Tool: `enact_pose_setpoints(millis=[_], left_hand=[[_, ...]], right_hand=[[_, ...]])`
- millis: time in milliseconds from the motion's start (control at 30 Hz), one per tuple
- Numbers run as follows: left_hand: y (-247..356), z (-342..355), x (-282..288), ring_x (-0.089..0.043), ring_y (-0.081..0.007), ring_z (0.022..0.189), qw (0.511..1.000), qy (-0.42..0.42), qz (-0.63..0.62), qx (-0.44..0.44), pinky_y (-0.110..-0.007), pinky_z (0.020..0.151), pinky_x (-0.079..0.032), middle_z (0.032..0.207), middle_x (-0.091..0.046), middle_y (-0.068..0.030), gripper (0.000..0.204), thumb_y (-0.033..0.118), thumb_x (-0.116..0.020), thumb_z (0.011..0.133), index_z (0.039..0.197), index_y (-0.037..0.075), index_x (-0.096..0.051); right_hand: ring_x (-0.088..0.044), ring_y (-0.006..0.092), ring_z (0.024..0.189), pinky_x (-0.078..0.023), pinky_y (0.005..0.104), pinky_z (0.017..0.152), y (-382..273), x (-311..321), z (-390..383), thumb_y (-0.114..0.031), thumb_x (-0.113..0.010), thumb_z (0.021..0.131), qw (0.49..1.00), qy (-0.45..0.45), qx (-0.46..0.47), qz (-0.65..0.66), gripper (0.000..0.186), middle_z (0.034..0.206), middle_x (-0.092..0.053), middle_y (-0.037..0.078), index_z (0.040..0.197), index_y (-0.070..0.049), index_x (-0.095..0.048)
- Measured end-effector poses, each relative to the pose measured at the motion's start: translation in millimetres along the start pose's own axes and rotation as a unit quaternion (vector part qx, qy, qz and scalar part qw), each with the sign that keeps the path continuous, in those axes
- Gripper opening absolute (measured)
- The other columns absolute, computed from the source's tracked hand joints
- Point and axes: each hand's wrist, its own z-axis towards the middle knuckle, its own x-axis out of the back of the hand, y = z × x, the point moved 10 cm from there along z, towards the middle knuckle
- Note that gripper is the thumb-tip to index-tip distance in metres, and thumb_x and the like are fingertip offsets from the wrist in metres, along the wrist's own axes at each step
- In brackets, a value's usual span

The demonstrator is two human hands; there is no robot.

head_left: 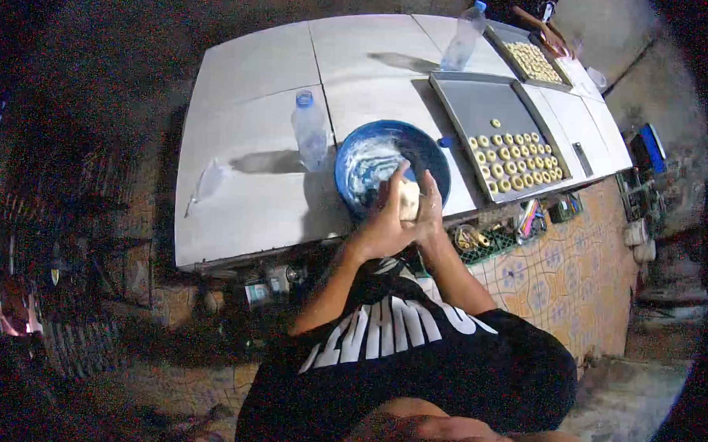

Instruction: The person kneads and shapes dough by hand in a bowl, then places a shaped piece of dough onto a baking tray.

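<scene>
A pale lump of dough [408,199] is held between my two hands, over the near side of a blue basin [346,170]. My left hand [384,218] cups it from the left, fingers pointing up and away. From the right, my right hand [430,212] presses on the lump with its fingers raised. White, floury or doughy smears coat the inside of the basin. To the right lies a grey metal tray [471,96] with several rows of small ring-shaped dough pieces [516,166] on its near half.
A clear plastic bottle [310,134] stands left of the basin, and another bottle [463,42] stands farther back. A blue cap [445,142] lies beside the basin. Crumpled clear plastic [209,183] rests at left. At the far right, a co-worker's hand [559,45] is near a second filled tray [533,62].
</scene>
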Motion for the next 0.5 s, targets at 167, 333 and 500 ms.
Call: enact_pose_setpoints(millis=[167, 333, 500], left_hand=[[10.9, -10.2, 31.9, -0.041, -0.0336, 0.131, 0.959, 0.009, -0.279, 0.056, -0.048, 0.104, -0.040, 0.142, -0.038, -0.0244, 0.106, 0.002, -0.068, 0.086, 0.153, 0.023, 0.011], [25.3, -10.3, 51.1, -0.053, -0.0300, 0.121, 0.976, 0.017, -0.204, 0.071, -0.043, 0.101, -0.044, 0.136, -0.045, -0.0295, 0.103, -0.002, -0.065, 0.085, 0.153, 0.020, 0.009], [12.6, -8.8, 72.8, -0.052, -0.0329, 0.122, 0.993, 0.099, -0.063, 0.009, -0.039, 0.095, -0.047, 0.139, -0.045, -0.0263, 0.094, 0.002, -0.066, 0.086, 0.154, 0.013, -0.002]], right_hand=[[-0.063, 0.0324, 0.106, -0.051, 0.0461, 0.090, -11.4, -24.7, -9.5, -0.058, -0.044, 0.093, 0.998, 0.038, 0.033, -0.033, 0.066, 0.123, -0.061, 0.015, 0.138, -0.009, -0.041], [-0.059, 0.0242, 0.112, -0.048, 0.0380, 0.096, -8.7, -42.3, 7.8, -0.040, -0.061, 0.093, 0.943, -0.100, 0.067, -0.310, 0.062, 0.129, -0.057, 0.012, 0.140, -0.006, -0.040], [-0.061, 0.0142, 0.100, -0.048, 0.0289, 0.086, -19.5, -74.0, 9.1, -0.028, -0.071, 0.088, 0.830, -0.060, 0.088, -0.547, 0.050, 0.109, -0.065, 0.005, 0.127, -0.003, -0.055]])
